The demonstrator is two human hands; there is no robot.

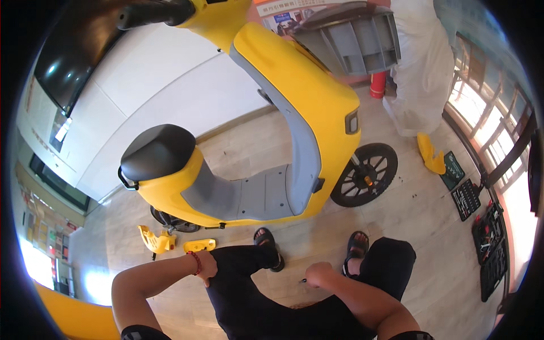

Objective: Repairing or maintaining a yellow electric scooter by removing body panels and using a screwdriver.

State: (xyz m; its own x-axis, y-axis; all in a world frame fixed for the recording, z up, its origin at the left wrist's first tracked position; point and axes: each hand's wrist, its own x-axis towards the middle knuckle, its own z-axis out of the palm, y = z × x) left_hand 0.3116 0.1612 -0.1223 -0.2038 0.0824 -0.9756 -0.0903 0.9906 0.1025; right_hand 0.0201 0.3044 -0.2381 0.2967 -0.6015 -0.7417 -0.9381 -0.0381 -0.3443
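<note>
A yellow electric scooter [334, 96] with a grey footboard [263, 192] and black seat [158, 152] stands side-on before me. My left hand [208, 266], with a red bead bracelet [196, 262] at its wrist, rests against my left knee. Its fingers hold nothing that I can see and are partly hidden. Between my knees, above the floor, my right hand [320, 275] is closed. A small dark tip [304, 280] pokes out of it; the rest is covered by the fingers. Neither hand touches the scooter.
Two yellow plastic parts [156, 240] [199, 245] lie on the floor near the rear wheel. At right are another yellow panel [430, 154], a socket set case [466, 199] and an open toolbox [488, 238]. Behind the scooter stand a white cabinet [153, 79] and a red cylinder [377, 85].
</note>
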